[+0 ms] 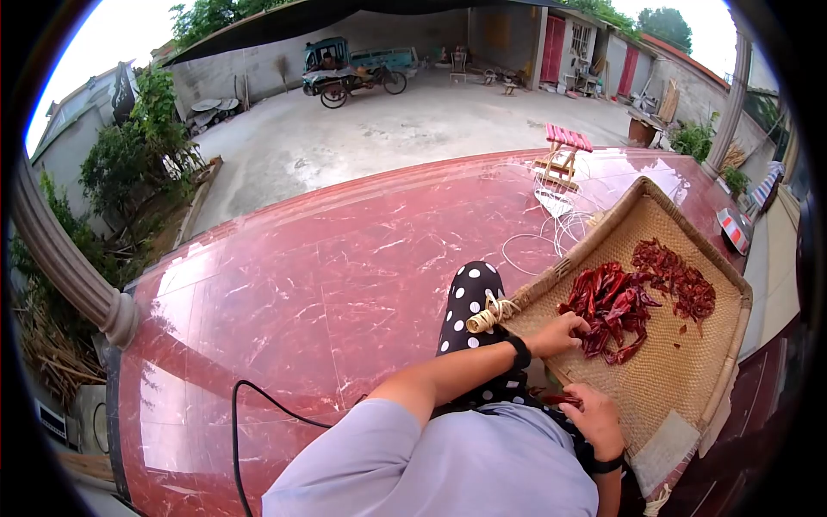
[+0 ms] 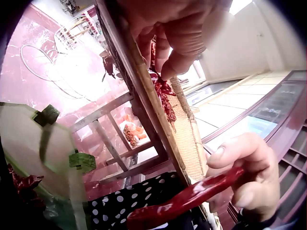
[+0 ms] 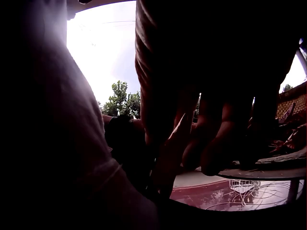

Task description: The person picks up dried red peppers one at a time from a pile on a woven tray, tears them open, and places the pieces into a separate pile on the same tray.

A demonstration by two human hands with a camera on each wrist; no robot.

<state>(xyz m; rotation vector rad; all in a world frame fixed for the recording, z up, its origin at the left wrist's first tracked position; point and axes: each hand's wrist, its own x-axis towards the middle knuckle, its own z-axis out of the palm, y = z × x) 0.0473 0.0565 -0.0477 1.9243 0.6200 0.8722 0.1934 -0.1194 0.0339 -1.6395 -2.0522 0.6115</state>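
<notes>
Whole dried red chilies (image 1: 613, 306) lie heaped on a woven bamboo tray (image 1: 680, 370), tilted over the person's lap. My left hand (image 1: 558, 336) reaches over the tray's near rim to the heap's edge, its bent fingers pinching at a chili there. Lower down, my right hand (image 1: 596, 418) holds one long dried red chili (image 2: 187, 197) between thumb and fingers, clear of the tray's rim. In the right wrist view the fingers (image 3: 223, 139) are in deep shadow. Smaller cut chili pieces (image 1: 676, 276) form a second pile farther back on the tray.
A rolled cord bundle (image 1: 491, 314) sits at the tray's left corner. Beyond stand a pink-topped stool (image 1: 566, 142) and loose white cable (image 1: 556, 228) on the red marble floor (image 1: 284, 284). Below the hands, a pale bag (image 2: 36, 139) holds more chilies.
</notes>
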